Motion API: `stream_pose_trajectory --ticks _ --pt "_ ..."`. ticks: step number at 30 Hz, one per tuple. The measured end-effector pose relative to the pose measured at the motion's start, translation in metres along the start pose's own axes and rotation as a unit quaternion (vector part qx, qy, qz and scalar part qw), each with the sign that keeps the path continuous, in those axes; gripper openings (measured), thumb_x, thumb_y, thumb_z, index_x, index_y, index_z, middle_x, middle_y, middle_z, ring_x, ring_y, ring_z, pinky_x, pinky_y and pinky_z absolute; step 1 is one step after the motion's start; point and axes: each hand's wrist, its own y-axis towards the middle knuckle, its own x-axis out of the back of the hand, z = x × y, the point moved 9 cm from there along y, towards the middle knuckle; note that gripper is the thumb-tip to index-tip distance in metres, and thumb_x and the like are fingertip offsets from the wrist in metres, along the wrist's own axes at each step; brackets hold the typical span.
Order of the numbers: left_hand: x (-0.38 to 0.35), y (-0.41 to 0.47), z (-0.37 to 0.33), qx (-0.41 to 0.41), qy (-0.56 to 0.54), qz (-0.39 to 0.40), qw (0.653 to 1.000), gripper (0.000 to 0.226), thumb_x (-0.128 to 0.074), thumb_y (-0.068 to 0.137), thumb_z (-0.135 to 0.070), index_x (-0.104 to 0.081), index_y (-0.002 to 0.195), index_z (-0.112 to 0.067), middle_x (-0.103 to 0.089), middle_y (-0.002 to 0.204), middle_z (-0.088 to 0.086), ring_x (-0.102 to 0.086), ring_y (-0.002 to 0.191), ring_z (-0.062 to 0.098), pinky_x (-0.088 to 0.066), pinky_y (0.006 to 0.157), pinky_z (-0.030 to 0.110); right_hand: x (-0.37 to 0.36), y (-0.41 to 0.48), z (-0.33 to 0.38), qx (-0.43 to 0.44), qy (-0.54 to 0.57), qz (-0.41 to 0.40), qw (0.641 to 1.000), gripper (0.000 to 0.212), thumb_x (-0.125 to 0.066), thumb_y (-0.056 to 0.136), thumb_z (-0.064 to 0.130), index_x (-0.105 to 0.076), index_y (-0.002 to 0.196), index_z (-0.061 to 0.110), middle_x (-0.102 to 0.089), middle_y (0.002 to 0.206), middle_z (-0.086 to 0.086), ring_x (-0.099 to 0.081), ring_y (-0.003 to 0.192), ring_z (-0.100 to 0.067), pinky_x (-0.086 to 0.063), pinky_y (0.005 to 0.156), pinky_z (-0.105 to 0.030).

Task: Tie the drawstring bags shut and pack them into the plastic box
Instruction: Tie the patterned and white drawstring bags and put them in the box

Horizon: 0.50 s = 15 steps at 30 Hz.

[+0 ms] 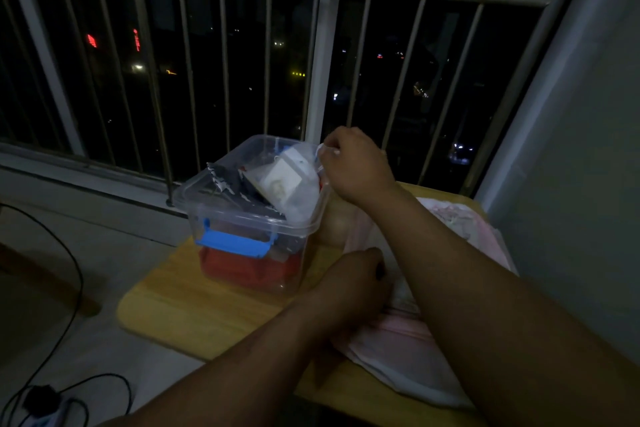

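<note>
Right grip (353,166) pinching white bag (287,180), over box (188,191)

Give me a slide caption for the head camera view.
Right hand holds a white drawstring bag in the clear plastic box; left hand rests on pink bags.

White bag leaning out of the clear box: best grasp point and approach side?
The gathered neck at its upper right end, coming from the right and above. The white bag leans on the right rim of the plastic box, its body wedged among other contents, so only that end is free. The right hand pinches it there.
</note>
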Motion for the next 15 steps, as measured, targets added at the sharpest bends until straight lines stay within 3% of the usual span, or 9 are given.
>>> stream_pose_trajectory --ticks 3,7,10,12,15 --pt "-0.003 0.002 -0.004 0.002 0.017 0.002 1.0 0.019 -0.056 0.1 -0.029 -0.062 0.103 -0.011 -0.069 0.097 0.009 -0.064 0.087 0.025 -0.053 0.077 0.041 0.019 -0.022 -0.033 -0.031 0.041 -0.037 0.998 0.021 -0.051 0.103 0.034 -0.066 0.11 0.021 -0.059 0.109 0.003 -0.059 0.1 -0.019 -0.05 0.091 -0.042" --pt "0.006 0.003 -0.009 -0.014 0.028 -0.027 0.999 0.016 -0.056 0.099 -0.026 -0.06 0.093 -0.012 -0.066 0.087 0.005 -0.061 0.077 0.021 -0.048 0.066 0.034 0.033 -0.064 -0.087 -0.094 0.07 -0.022 0.993 0.02 -0.051 0.105 0.031 -0.067 0.109 0.019 -0.063 0.107 0.004 -0.058 0.098 -0.015 -0.042 0.077 -0.03" --pt "0.016 0.009 -0.006 -0.01 0.06 -0.069 0.996 0.012 -0.055 0.099 -0.023 -0.063 0.1 -0.015 -0.065 0.096 0.005 -0.062 0.082 0.021 -0.053 0.073 0.036 0.044 -0.096 -0.127 -0.147 0.066 -0.019 0.987 0.022 -0.046 0.107 0.028 -0.066 0.1 0.021 -0.065 0.104 0.003 -0.058 0.098 -0.017 -0.036 0.071 -0.026" --pt "0.021 0.011 0.0 0.007 0.048 -0.091 0.995 0.016 -0.058 0.098 -0.026 -0.066 0.11 -0.019 -0.062 0.108 0.003 -0.063 0.089 0.021 -0.057 0.08 0.039 0.05 -0.116 -0.151 -0.184 0.049 -0.013 0.982 0.029 -0.043 0.109 0.027 -0.071 0.111 0.016 -0.068 0.119 -0.003 -0.058 0.108 -0.019 -0.034 0.08 -0.024" --pt "0.014 0.013 0.01 0.052 0.068 -0.06 0.995 0.037 -0.059 0.098 -0.035 -0.061 0.13 -0.017 -0.058 0.122 0.009 -0.062 0.105 0.027 -0.055 0.089 0.038 0.051 -0.145 -0.176 -0.241 0.065 0.007 0.968 0.034 -0.043 0.11 0.025 -0.068 0.131 0.017 -0.061 0.143 -0.004 -0.054 0.13 -0.022 -0.033 0.101 -0.023"
